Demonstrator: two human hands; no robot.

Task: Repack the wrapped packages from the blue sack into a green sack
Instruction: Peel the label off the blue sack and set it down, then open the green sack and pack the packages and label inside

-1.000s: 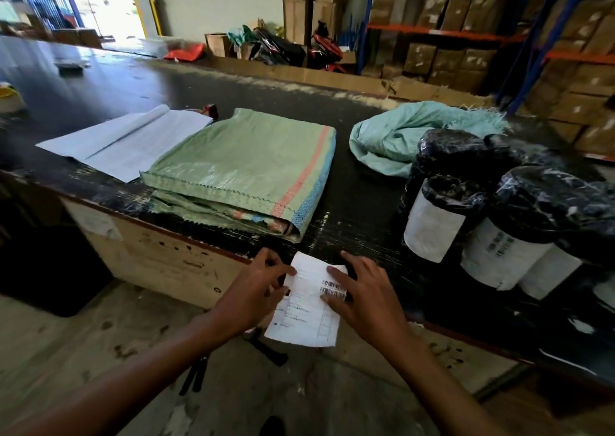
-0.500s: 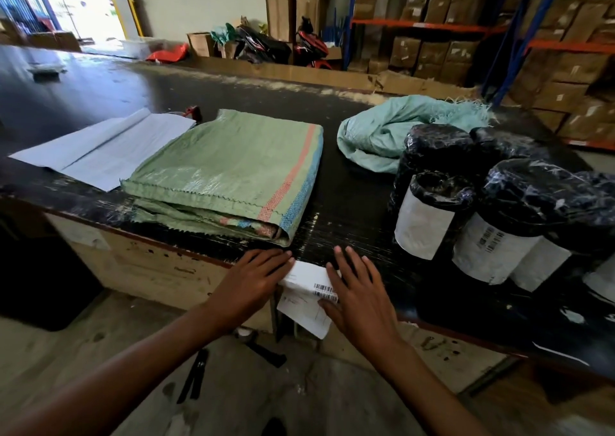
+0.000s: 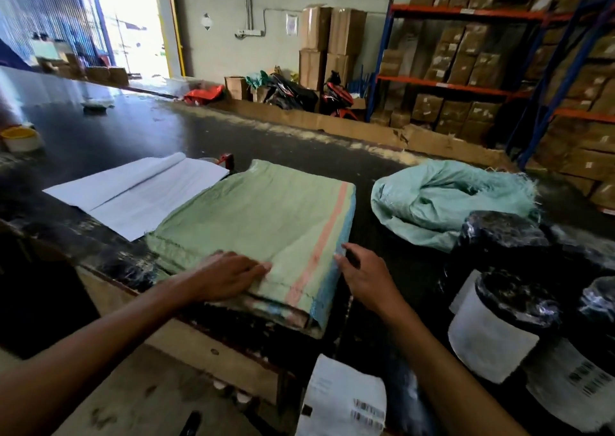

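A stack of folded green sacks, each with an orange and blue stripe, lies at the table's near edge. My left hand lies flat on the near end of the top sack, fingers stretched out. My right hand touches the stack's blue right edge with its fingertips. The crumpled pale blue sack sits to the right on the table. In front of it stand several black wrapped packages with white labels; the nearest one is at my right forearm.
A white label sheet with barcodes hangs over the edge of the black table below my hands. White paper sheets lie left of the sacks, a red tape dispenser behind them. Shelves of cartons line the back right.
Both hands let go of the label sheet, left it at the table edge, and moved up onto the stack of green sacks. The camera tilted upward and closer.
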